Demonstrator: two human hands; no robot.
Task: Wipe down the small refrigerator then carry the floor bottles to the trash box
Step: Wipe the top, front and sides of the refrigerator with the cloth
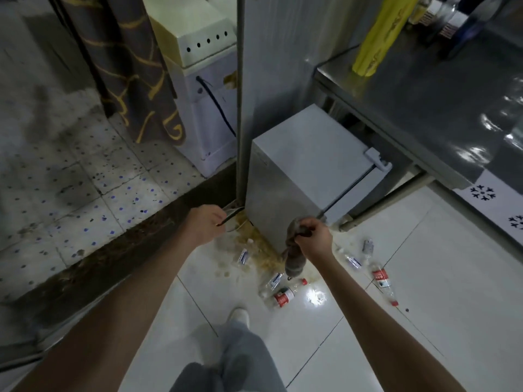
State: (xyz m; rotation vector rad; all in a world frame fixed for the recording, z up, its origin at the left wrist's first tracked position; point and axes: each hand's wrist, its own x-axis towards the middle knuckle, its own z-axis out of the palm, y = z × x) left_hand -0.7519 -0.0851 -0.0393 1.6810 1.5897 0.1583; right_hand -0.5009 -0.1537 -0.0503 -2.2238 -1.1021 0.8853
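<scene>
Refrigerator (308,165), small and white, stands on the tiled floor (424,306) against a grey wall panel, tucked beside and partly under a steel desk (424,103). At its lower front corner the person's right hand (314,236) holds a bunched grey rag (294,258), the grip closed around the cloth, which hangs down beside the refrigerator's corner. The left hand (206,224) reaches toward the base of a metal pole (240,108) just left of the refrigerator, its grip closed on a thin dark strip at the edge of a shallow dish (233,222) on the floor. Plastic bottles lie scattered on the floor around the refrigerator's foot: a red-labelled bottle (284,297) near the rag, another red-labelled bottle (383,281) farther right, and several clear blue-labelled ones (243,257) among brownish stains. A yellow bag (376,38) stands on the desk. Behind the pole are a white appliance (198,80) and a patterned curtain (127,66). One white shoe (239,315) and grey trousers show below.
</scene>
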